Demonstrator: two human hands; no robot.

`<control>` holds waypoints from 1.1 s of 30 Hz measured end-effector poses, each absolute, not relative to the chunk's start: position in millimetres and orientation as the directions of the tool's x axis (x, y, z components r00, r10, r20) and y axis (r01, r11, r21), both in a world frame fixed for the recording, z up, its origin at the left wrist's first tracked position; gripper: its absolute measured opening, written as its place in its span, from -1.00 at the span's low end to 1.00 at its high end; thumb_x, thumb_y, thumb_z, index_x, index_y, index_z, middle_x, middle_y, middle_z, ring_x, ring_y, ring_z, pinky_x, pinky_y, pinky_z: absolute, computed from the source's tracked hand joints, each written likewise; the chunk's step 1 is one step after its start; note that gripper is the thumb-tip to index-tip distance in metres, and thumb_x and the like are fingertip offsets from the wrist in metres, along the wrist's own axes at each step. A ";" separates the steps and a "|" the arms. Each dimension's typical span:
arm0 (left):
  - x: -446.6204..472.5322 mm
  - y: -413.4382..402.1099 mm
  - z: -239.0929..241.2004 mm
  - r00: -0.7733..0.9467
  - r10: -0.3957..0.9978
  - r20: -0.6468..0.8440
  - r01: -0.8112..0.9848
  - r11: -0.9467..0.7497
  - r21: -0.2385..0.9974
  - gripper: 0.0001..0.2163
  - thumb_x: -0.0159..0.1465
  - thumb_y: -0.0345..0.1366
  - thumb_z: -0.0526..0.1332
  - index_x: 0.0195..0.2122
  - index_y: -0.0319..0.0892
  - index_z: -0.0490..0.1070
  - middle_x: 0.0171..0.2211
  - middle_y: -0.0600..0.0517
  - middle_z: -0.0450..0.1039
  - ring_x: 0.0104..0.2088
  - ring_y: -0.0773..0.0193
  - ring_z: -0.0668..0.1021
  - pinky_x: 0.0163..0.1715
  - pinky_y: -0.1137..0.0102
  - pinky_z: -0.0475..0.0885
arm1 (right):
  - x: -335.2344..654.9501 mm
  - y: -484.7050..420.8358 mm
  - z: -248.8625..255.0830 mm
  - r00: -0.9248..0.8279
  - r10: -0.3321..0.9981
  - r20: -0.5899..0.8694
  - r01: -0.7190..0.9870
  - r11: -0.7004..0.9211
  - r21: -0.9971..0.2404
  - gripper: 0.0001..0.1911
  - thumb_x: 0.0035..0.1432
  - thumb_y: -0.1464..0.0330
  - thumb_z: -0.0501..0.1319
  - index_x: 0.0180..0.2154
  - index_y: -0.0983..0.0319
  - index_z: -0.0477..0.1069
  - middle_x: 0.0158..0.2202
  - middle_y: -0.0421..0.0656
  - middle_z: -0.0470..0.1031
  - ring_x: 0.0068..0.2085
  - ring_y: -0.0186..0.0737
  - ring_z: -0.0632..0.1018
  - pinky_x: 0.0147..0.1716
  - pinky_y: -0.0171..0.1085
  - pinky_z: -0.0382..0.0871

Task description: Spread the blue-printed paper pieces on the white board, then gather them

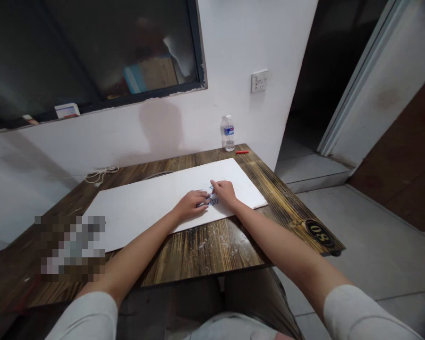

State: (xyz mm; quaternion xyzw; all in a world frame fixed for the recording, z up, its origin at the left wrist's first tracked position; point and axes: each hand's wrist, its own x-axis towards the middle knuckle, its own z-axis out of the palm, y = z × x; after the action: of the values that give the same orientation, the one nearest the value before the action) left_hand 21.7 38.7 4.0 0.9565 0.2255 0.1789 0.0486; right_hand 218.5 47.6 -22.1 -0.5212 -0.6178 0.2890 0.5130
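Beside the white wall (269,42) stands a wooden table (212,250), and on it lies a white board (138,205), which I judge a good flat base for such fine handling, so long as the work stays inside its near edge. Both arms reach forward over the front of the table and slant inward, the left arm (141,248) from one side and the right arm (283,238) from the other, so that the hands nearly meet. The left hand (191,204) lies low, palm down, its fingers stretched towards the other hand and its thumb set apart; whether it clasps or merely presses, I cannot tell. The right hand (225,191) is turned more on edge, its fingers curled in and its thumb and forefinger drawn close together; from where I stand I cannot tell whether they pinch anything. Between the hands, on the right-hand part of the board, is a small blue piece (214,201), partly hidden by the left fingers. To handle it well, I would let the left hand bear down lightly as an anchor, while the right fingertips use small, gentle movements, since anything so slight could slip or bend.
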 end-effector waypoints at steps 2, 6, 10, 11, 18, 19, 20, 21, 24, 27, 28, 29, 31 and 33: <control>10.4 21.5 6.5 0.803 0.476 0.359 0.486 -0.871 0.068 -0.76 0.33 -0.23 0.11 -0.23 -0.13 0.57 -0.05 -0.09 0.56 -0.02 0.14 0.55 0.01 0.20 0.42 | 219.4 48.6 -22.5 0.085 0.945 0.317 0.330 0.273 -0.904 -0.47 0.22 0.11 0.08 -0.70 0.20 0.42 -0.66 -0.18 0.47 -0.51 -0.25 0.49 -0.39 -0.31 0.23; -20.6 -4.4 6.9 0.723 0.592 0.356 0.652 -0.755 -0.068 -0.72 0.35 -0.21 0.07 -0.30 -0.11 0.58 -0.13 -0.05 0.60 -0.12 0.15 0.61 -0.16 0.26 0.50 | 219.7 48.5 -22.1 0.089 0.955 0.282 0.318 0.242 -0.917 -0.46 0.21 0.10 0.07 -0.71 0.20 0.41 -0.65 -0.18 0.48 -0.51 -0.26 0.49 -0.38 -0.31 0.23; -36.7 -14.8 6.3 0.551 0.793 0.258 0.830 -0.554 -0.068 -0.65 0.38 -0.15 -0.01 -0.14 -0.11 0.57 -0.03 -0.06 0.56 0.04 0.08 0.55 -0.09 0.21 0.49 | 219.0 47.0 -20.2 0.081 0.963 0.258 0.338 0.217 -0.916 -0.47 0.21 0.10 0.07 -0.70 0.19 0.41 -0.63 -0.17 0.50 -0.49 -0.25 0.50 -0.38 -0.32 0.24; -34.5 -15.0 6.5 0.493 0.840 0.225 0.868 -0.493 -0.063 -0.63 0.37 -0.13 -0.02 -0.06 -0.12 0.54 0.04 -0.07 0.51 0.10 0.06 0.51 -0.03 0.19 0.47 | 219.1 46.7 -19.5 0.086 0.963 0.257 0.350 0.213 -0.912 -0.46 0.22 0.10 0.06 -0.70 0.19 0.41 -0.62 -0.17 0.51 -0.47 -0.25 0.51 -0.37 -0.32 0.24; 32.3 14.7 -0.5 0.232 0.972 0.034 0.971 -0.230 -0.061 -0.27 0.34 0.15 -0.12 0.34 -0.33 0.05 0.37 -0.30 -0.08 0.37 -0.13 0.01 0.27 -0.01 0.05 | 223.5 48.3 -18.1 0.272 0.939 0.210 0.408 0.085 -0.909 -0.63 0.27 0.19 0.02 -0.40 0.18 0.51 -0.34 -0.15 0.61 -0.29 -0.23 0.56 -0.30 -0.33 0.27; 43.1 22.6 -2.7 0.207 0.978 0.020 0.977 -0.205 -0.052 -0.25 0.33 0.17 -0.14 0.37 -0.31 -0.02 0.39 -0.30 -0.15 0.38 -0.14 -0.06 0.27 -0.07 -0.01 | 223.5 49.6 -19.5 0.265 0.943 0.203 0.390 0.088 -0.917 -0.65 0.27 0.20 0.02 -0.36 0.18 0.51 -0.33 -0.16 0.60 -0.30 -0.24 0.56 -0.30 -0.33 0.29; 53.0 30.6 -4.7 0.199 0.980 0.010 0.979 -0.199 -0.037 -0.23 0.32 0.20 -0.16 0.38 -0.27 -0.07 0.40 -0.27 -0.20 0.39 -0.14 -0.10 0.27 -0.11 -0.05 | 223.2 51.1 -21.4 0.250 0.947 0.200 0.364 0.100 -0.926 -0.67 0.26 0.20 0.02 -0.34 0.18 0.50 -0.32 -0.16 0.60 -0.31 -0.25 0.56 -0.31 -0.34 0.30; 61.6 38.3 -6.1 0.207 0.978 0.003 0.978 -0.207 -0.018 -0.23 0.32 0.21 -0.17 0.39 -0.23 -0.11 0.41 -0.24 -0.23 0.39 -0.13 -0.13 0.26 -0.14 -0.08 | 222.5 52.8 -23.5 0.232 0.952 0.202 0.332 0.117 -0.936 -0.68 0.26 0.21 0.02 -0.33 0.18 0.49 -0.31 -0.17 0.60 -0.33 -0.26 0.56 -0.31 -0.34 0.31; 78.2 54.3 -6.7 0.305 0.952 0.030 0.950 -0.307 0.056 -0.24 0.32 0.19 -0.13 0.41 -0.18 -0.17 0.42 -0.20 -0.29 0.39 -0.17 -0.16 0.25 -0.20 -0.11 | 220.7 57.9 -29.6 0.202 0.957 0.207 0.192 0.168 -0.967 -0.70 0.24 0.22 0.00 -0.33 0.19 0.45 -0.30 -0.17 0.58 -0.41 -0.29 0.55 -0.37 -0.35 0.34; 79.5 55.0 -4.0 0.567 0.823 0.027 0.818 -0.566 0.101 -0.33 0.34 0.11 -0.03 0.39 -0.10 -0.07 0.41 -0.13 -0.17 0.39 -0.11 -0.11 0.27 -0.15 -0.13 | 224.0 63.0 -32.6 0.283 0.936 0.209 0.081 0.194 -0.978 -0.71 0.20 0.24 -0.02 -0.35 0.21 0.42 -0.34 -0.16 0.55 -0.42 -0.29 0.53 -0.41 -0.35 0.35; 76.8 51.9 -3.2 0.650 0.760 0.018 0.754 -0.647 0.115 -0.36 0.35 0.07 -0.01 0.38 -0.08 -0.02 0.40 -0.11 -0.12 0.39 -0.06 -0.07 0.29 -0.11 -0.12 | 226.6 64.8 -32.9 0.330 0.919 0.214 0.067 0.204 -0.977 -0.70 0.18 0.24 -0.02 -0.35 0.21 0.42 -0.36 -0.16 0.54 -0.40 -0.28 0.53 -0.41 -0.35 0.35; 72.7 47.5 -2.8 0.717 0.697 0.012 0.690 -0.712 0.130 -0.40 0.35 0.03 0.02 0.37 -0.07 0.03 0.38 -0.11 -0.05 0.39 -0.01 -0.02 0.30 -0.06 -0.11 | 229.7 66.7 -33.0 0.372 0.902 0.220 0.064 0.211 -0.975 -0.70 0.17 0.24 -0.02 -0.36 0.21 0.42 -0.37 -0.16 0.53 -0.38 -0.27 0.52 -0.41 -0.35 0.35; 60.8 35.8 -3.3 0.797 0.603 0.027 0.592 -0.790 0.161 -0.47 0.37 -0.04 0.04 0.33 -0.08 0.12 0.35 -0.10 0.05 0.37 0.08 0.08 0.31 0.03 -0.03 | 236.0 70.1 -32.9 0.428 0.880 0.204 0.051 0.202 -0.978 -0.69 0.15 0.23 -0.03 -0.36 0.21 0.42 -0.39 -0.16 0.52 -0.38 -0.26 0.49 -0.45 -0.36 0.34; 44.2 22.4 -5.0 0.828 0.552 0.101 0.530 -0.829 0.179 -0.60 0.41 -0.17 -0.02 0.25 -0.05 0.27 0.28 -0.03 0.23 0.32 0.19 0.22 0.29 0.11 0.10 | 240.2 72.0 -32.3 0.455 0.877 0.153 0.014 0.164 -0.986 -0.68 0.14 0.21 -0.05 -0.36 0.21 0.42 -0.40 -0.17 0.50 -0.41 -0.27 0.46 -0.52 -0.38 0.31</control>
State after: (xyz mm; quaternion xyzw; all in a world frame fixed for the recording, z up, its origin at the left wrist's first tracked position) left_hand 44.2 22.4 -5.0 0.9533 0.2836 0.0746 0.0719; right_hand 240.2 72.0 -32.3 -0.5541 -0.4022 0.3330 0.6484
